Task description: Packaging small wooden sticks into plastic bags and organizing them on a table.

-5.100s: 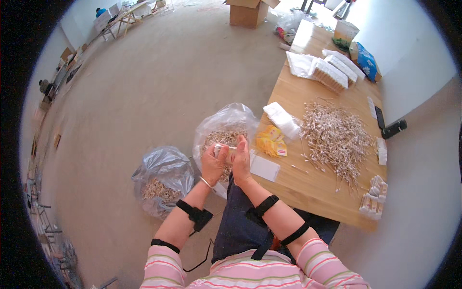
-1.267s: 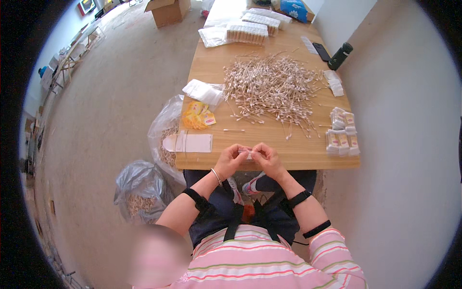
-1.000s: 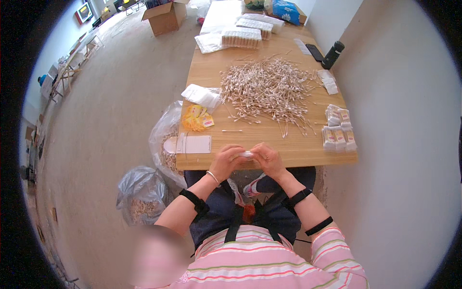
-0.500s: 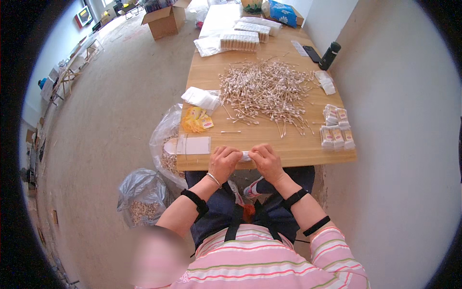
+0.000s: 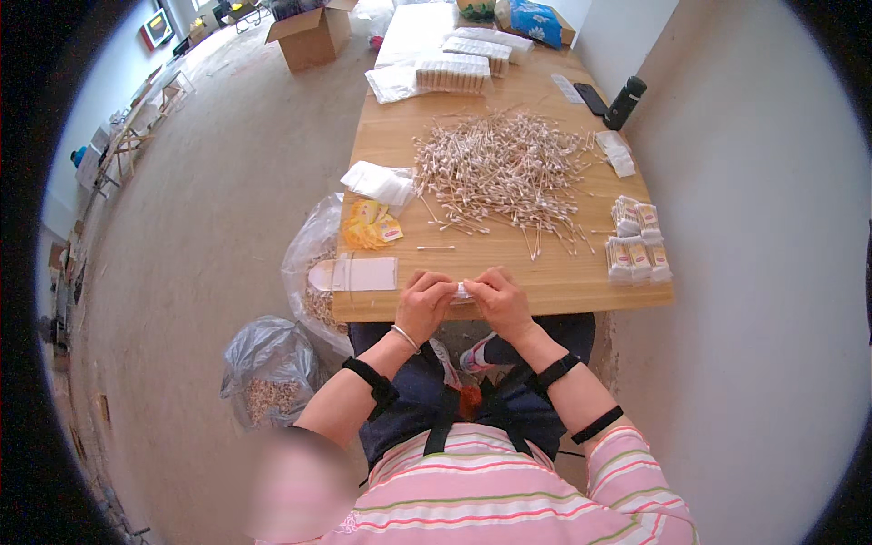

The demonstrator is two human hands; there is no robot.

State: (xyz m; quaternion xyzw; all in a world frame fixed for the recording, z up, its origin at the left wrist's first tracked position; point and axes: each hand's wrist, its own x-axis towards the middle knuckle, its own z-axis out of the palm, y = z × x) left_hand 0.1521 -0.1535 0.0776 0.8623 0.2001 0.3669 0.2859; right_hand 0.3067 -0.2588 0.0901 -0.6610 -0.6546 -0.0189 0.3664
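Long wooden table (image 5: 563,282) on beige carpet | heap of cotton swabs (image 5: 504,168) mid-table | left hand (image 5: 425,304) and right hand (image 5: 498,302) pinch small clear packet (image 5: 462,292) at near edge | clear plastic bags (image 5: 272,368) on floor, left

Was a bright, daylit room with pale carpeted floor (image 5: 209,182) and plain white wall (image 5: 754,182) on the right. Stood a long wooden tabletop (image 5: 563,282) against it; sat a cardboard box (image 5: 312,36) beyond, folding furniture (image 5: 136,136) far left.

Left hand (image 5: 425,302) and right hand (image 5: 498,300) meet, fingertips pinched together (knuckles up); both forearms angle inward, elbows bent.
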